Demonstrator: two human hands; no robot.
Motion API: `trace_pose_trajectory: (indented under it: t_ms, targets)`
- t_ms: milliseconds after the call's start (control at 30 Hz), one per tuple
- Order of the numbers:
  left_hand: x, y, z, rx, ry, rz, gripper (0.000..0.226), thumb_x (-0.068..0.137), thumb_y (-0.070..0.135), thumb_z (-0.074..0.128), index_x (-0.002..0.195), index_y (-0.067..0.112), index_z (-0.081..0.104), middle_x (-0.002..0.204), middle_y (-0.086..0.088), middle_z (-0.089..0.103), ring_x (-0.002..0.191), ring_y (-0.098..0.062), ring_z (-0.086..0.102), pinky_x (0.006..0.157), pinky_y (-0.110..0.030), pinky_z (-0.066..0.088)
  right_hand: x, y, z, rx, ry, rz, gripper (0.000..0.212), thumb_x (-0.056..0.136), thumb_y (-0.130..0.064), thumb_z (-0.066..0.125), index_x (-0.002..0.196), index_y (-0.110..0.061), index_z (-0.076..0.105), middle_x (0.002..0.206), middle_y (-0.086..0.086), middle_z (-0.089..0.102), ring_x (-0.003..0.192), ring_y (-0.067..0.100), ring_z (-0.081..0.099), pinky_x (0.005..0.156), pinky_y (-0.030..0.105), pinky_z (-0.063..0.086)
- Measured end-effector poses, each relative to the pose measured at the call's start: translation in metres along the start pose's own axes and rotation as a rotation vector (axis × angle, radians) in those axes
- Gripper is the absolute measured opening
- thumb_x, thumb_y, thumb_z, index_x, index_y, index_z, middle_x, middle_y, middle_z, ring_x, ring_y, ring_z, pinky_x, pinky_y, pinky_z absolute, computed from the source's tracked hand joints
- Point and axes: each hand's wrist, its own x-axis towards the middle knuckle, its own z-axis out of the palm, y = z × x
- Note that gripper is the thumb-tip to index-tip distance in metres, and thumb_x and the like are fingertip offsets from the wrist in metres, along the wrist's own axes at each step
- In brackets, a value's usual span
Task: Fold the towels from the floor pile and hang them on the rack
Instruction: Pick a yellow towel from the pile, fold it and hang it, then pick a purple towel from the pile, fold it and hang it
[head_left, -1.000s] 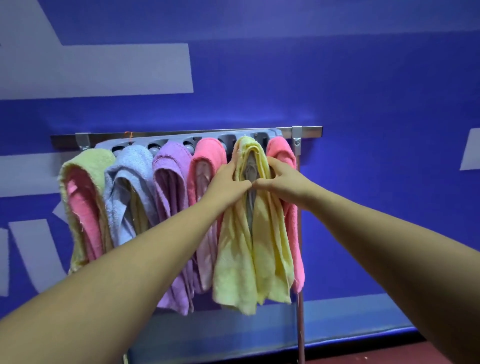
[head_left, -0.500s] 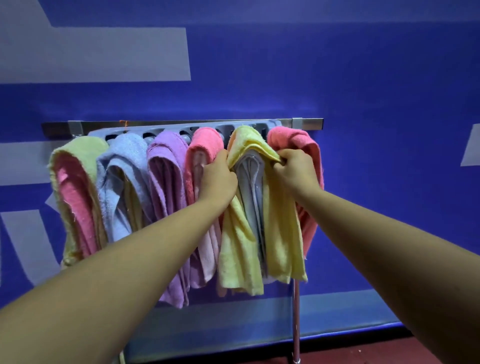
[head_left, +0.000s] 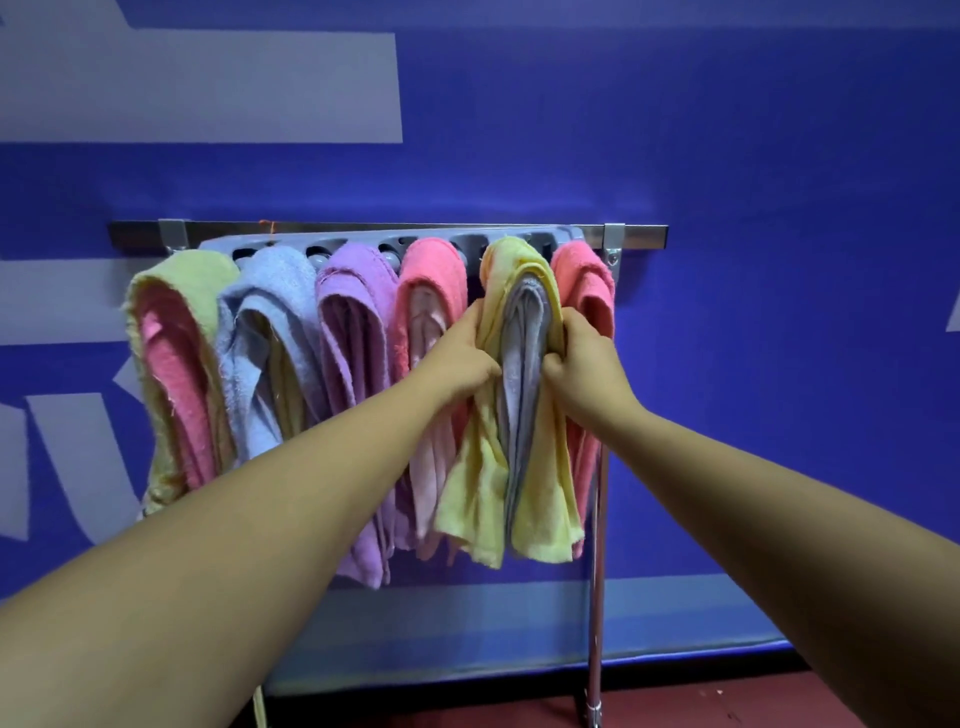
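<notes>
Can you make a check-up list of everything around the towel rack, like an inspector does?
Surface: reddish floor at the bottom; no pile in view.
Job's things: grey rack against a metal rail; hanging on it, lime-and-pink bundle, blue towel, purple towel, pink towel, yellow towel over a grey towel, coral towel.
Clutter: nothing seen.
Hands: left hand and right hand each grip one side of the yellow towel.
Cables: thin pale strand below the rack; cannot tell what.
Surroundings: blue wall with pale shapes; metal pole below the rail.

A deep blue wall carries large pale grey shapes. A lighter blue band runs along its base, above a dark red floor.
</notes>
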Motion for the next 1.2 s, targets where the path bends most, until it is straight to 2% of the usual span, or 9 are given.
trace_pose_trajectory:
  t_ms: [67, 133, 233, 400, 500, 667, 867, 1033, 1200]
  targets:
    - [-0.006, -0.01, -0.001, -0.069, -0.07, -0.042, 0.086, 0.057, 0.001, 0.056, 0.136, 0.033, 0.04, 0.107, -0.016, 0.063, 0.091, -0.025, 0.062, 0.074, -0.037, 0.05, -0.009, -0.003, 0.001, 0.021, -0.059, 0.014, 0.025, 0.086, -0.008, 0.044, 0.106, -0.018, 0.055, 0.088, -0.003, 0.061, 0.082, 0.021, 0.058, 0.06, 0.029, 0.038]
    - [-0.011, -0.018, -0.002, -0.077, -0.099, -0.077, 0.091, 0.056, 0.004, 0.057, 0.141, 0.03, 0.038, 0.109, -0.015, 0.065, 0.092, -0.023, 0.061, 0.079, -0.038, 0.052, -0.018, -0.003, 0.002, 0.011, -0.123, 0.034, 0.028, 0.087, -0.012, 0.047, 0.113, -0.015, 0.057, 0.093, -0.002, 0.063, 0.089, 0.023, 0.058, 0.069, 0.03, 0.039]
    - [-0.024, -0.026, -0.007, -0.054, -0.105, -0.125, 0.082, 0.058, 0.011, 0.062, 0.139, 0.017, 0.046, 0.117, -0.011, 0.068, 0.106, -0.022, 0.064, 0.1, -0.042, 0.052, -0.036, -0.001, 0.006, -0.04, -0.222, 0.067, 0.035, 0.089, -0.015, 0.049, 0.124, -0.014, 0.052, 0.102, 0.002, 0.064, 0.09, 0.023, 0.058, 0.074, 0.03, 0.041]
    - [-0.071, -0.036, -0.02, 0.005, -0.149, -0.132, 0.057, 0.083, -0.007, 0.062, 0.137, 0.003, 0.05, 0.135, -0.01, 0.059, 0.124, -0.017, 0.056, 0.112, -0.033, 0.04, -0.07, 0.002, 0.008, -0.141, -0.298, 0.175, 0.019, 0.089, -0.015, 0.05, 0.108, -0.009, 0.05, 0.096, 0.01, 0.063, 0.079, 0.025, 0.062, 0.068, 0.041, 0.055]
    - [-0.11, -0.049, -0.032, 0.253, -0.124, -0.145, 0.044, 0.086, 0.0, 0.06, 0.129, 0.009, 0.059, 0.124, -0.007, 0.065, 0.118, -0.019, 0.06, 0.108, -0.034, 0.043, -0.098, 0.002, 0.009, -0.208, -0.309, 0.219, 0.021, 0.089, -0.017, 0.052, 0.103, -0.003, 0.05, 0.099, 0.015, 0.061, 0.085, 0.032, 0.06, 0.067, 0.039, 0.048]
    - [-0.195, -0.087, -0.044, 0.563, -0.217, -0.221, 0.041, 0.085, 0.007, 0.06, 0.126, 0.003, 0.058, 0.125, -0.018, 0.063, 0.116, -0.031, 0.06, 0.097, -0.032, 0.045, -0.168, 0.008, 0.031, -0.236, -0.385, 0.336, 0.032, 0.086, -0.027, 0.061, 0.102, -0.005, 0.044, 0.109, 0.023, 0.057, 0.098, 0.041, 0.059, 0.071, 0.035, 0.038]
    - [-0.303, -0.158, -0.032, 0.535, -0.232, -0.415, 0.035, 0.084, 0.004, 0.061, 0.119, 0.001, 0.063, 0.116, -0.021, 0.063, 0.11, -0.032, 0.058, 0.09, -0.026, 0.036, -0.274, 0.019, 0.095, -0.282, -0.588, 0.448, 0.052, 0.093, -0.027, 0.062, 0.129, 0.005, 0.044, 0.131, 0.03, 0.047, 0.122, 0.045, 0.049, 0.1, 0.042, 0.039]
    - [-0.375, -0.226, -0.014, 0.468, -0.29, -0.576, 0.029, 0.083, 0.003, 0.062, 0.112, 0.002, 0.066, 0.112, -0.019, 0.065, 0.106, -0.032, 0.061, 0.088, -0.028, 0.04, -0.35, 0.041, 0.156, -0.275, -0.751, 0.538, 0.054, 0.091, -0.029, 0.064, 0.128, 0.005, 0.045, 0.129, 0.03, 0.047, 0.123, 0.044, 0.048, 0.103, 0.042, 0.039]
    - [-0.425, -0.296, 0.008, 0.451, -0.411, -0.748, 0.026, 0.088, 0.005, 0.055, 0.111, 0.003, 0.068, 0.119, -0.01, 0.067, 0.113, -0.028, 0.06, 0.092, -0.031, 0.045, -0.414, 0.076, 0.212, -0.246, -0.922, 0.56, 0.048, 0.094, -0.023, 0.061, 0.129, 0.006, 0.047, 0.126, 0.028, 0.051, 0.124, 0.043, 0.047, 0.101, 0.039, 0.038]
